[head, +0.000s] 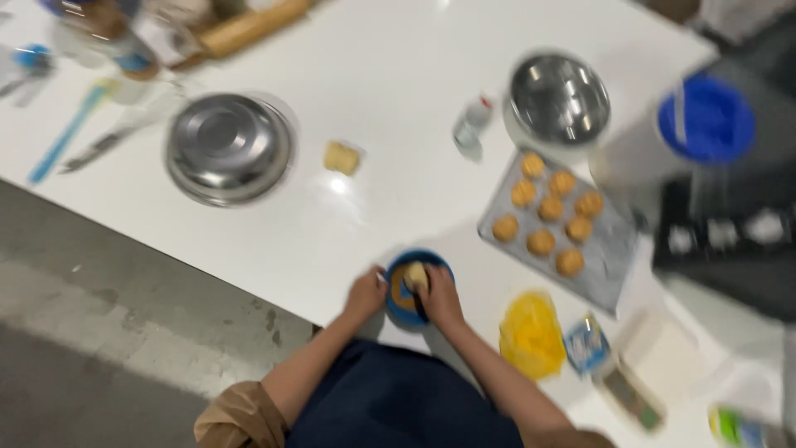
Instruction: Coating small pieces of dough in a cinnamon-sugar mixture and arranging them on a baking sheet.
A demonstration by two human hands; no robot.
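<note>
Your left hand (366, 292) sits forward of your body with its fingers (377, 280) curled inward toward the right; the blur hides how tightly they close. Your right hand (438, 296) lies just beside it, the two hands near each other but apart, its fingers (424, 274) bent around a small pale rounded lump (415, 276). Both forearms are bare and run back toward you, converging outward from the hands to the elbows. The left sleeve is rolled up at the elbow. Both wrists are roughly straight.
</note>
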